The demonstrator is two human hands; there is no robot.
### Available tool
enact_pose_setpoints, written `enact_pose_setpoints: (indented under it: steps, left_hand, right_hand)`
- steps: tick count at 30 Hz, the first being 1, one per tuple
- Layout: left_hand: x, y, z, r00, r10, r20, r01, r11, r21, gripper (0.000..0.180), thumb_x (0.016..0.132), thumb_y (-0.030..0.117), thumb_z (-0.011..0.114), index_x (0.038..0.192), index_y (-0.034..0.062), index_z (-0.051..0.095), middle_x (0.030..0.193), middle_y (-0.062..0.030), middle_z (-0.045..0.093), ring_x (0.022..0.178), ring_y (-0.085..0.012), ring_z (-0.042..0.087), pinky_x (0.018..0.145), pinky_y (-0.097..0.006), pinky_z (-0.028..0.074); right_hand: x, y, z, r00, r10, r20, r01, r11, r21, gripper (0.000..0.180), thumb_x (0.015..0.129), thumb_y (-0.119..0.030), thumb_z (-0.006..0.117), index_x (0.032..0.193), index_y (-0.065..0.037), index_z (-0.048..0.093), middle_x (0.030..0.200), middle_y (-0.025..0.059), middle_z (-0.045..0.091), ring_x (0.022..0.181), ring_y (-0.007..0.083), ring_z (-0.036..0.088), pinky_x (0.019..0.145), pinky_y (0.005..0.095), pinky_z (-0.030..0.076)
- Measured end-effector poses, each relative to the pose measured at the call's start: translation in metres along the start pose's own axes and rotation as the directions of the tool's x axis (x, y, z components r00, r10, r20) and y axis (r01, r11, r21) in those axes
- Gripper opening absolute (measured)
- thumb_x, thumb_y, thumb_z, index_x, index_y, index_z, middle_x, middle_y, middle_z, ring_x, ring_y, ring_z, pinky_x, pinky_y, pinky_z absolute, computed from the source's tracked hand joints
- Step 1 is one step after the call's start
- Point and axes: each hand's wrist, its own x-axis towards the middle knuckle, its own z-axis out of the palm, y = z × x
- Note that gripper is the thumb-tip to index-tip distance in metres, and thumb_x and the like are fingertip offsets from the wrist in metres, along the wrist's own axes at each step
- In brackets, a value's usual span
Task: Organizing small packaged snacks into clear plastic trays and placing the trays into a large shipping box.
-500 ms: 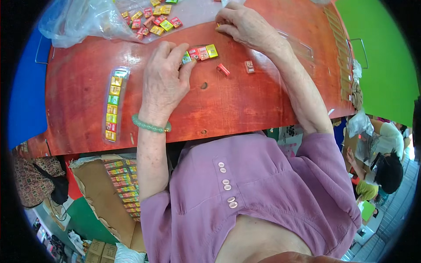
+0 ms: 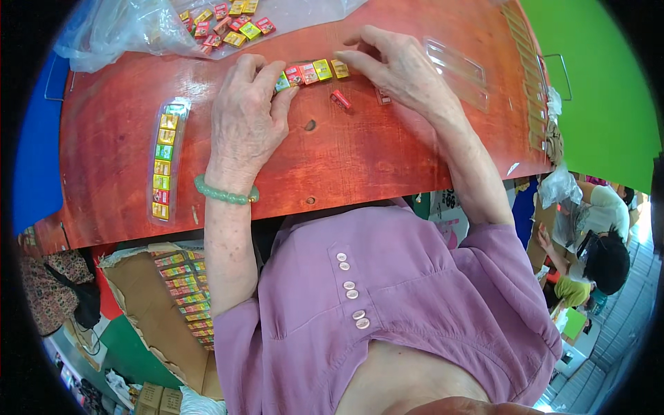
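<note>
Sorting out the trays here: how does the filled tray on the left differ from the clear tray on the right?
The filled tray holds a column of small coloured blocks; the clear tray looks empty. The filled tray lies left of the left hand, apart from it; the clear tray lies just beyond the right hand. Both are narrow clear plastic strips on the red table.

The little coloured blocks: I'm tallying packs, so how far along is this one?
Done: one clear tray at the left lies filled with a column of blocks. In hand: the left hand and right hand bracket a short row of blocks on the red table. Left: a stray red block, the loose heap on the plastic bag, and an empty clear tray.
</note>
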Motion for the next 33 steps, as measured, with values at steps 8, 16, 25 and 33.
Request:
enact_pose_setpoints:
  steps: [8,16,25,33]
  left_hand:
    - [-0.004,0.000,-0.004,1.000,-0.022,-0.003,0.022,1.000,-0.001,0.029,0.083,0.010,0.077,0.109,-0.0001,0.067,0.103,-0.0146,0.060,0.097,-0.0346,0.062,0.081,-0.044,0.053]
    - [0.000,0.000,-0.001,1.000,-0.018,0.002,0.018,1.000,-0.024,0.037,0.081,0.015,0.080,0.113,0.0005,0.067,0.104,-0.0140,0.059,0.098,-0.0343,0.062,0.081,-0.044,0.053]
    - [0.002,-0.003,0.002,0.999,-0.004,0.036,0.005,1.000,-0.004,0.043,0.082,0.020,0.081,0.119,0.0037,0.068,0.104,-0.0120,0.060,0.098,-0.0315,0.063,0.082,-0.043,0.054]
    - [0.007,0.001,0.005,0.998,0.013,0.060,-0.017,0.998,0.065,0.032,0.083,0.020,0.079,0.113,0.0088,0.072,0.098,-0.0093,0.060,0.091,-0.0298,0.061,0.077,-0.042,0.053]
  right_hand:
    - [-0.051,0.006,-0.032,0.974,-0.008,0.227,0.034,0.993,-0.110,0.029,0.086,-0.014,0.077,0.112,-0.005,0.069,0.094,0.0106,0.063,0.082,0.0235,0.066,0.074,0.0347,0.053]
    - [-0.020,0.016,-0.024,0.970,0.019,0.240,-0.005,0.998,-0.057,0.026,0.088,-0.013,0.075,0.112,-0.003,0.068,0.094,0.0100,0.063,0.083,0.0221,0.066,0.075,0.0349,0.053]
    - [0.009,0.004,-0.006,0.948,-0.124,0.292,0.122,0.992,0.027,0.043,0.089,-0.015,0.076,0.130,-0.006,0.065,0.113,0.0108,0.061,0.099,0.0243,0.064,0.086,0.0359,0.053]
    - [0.009,0.008,0.005,0.924,-0.279,0.262,0.278,0.960,0.040,0.031,0.093,-0.018,0.070,0.122,-0.006,0.067,0.112,0.0131,0.061,0.097,0.0333,0.066,0.084,0.0407,0.054]
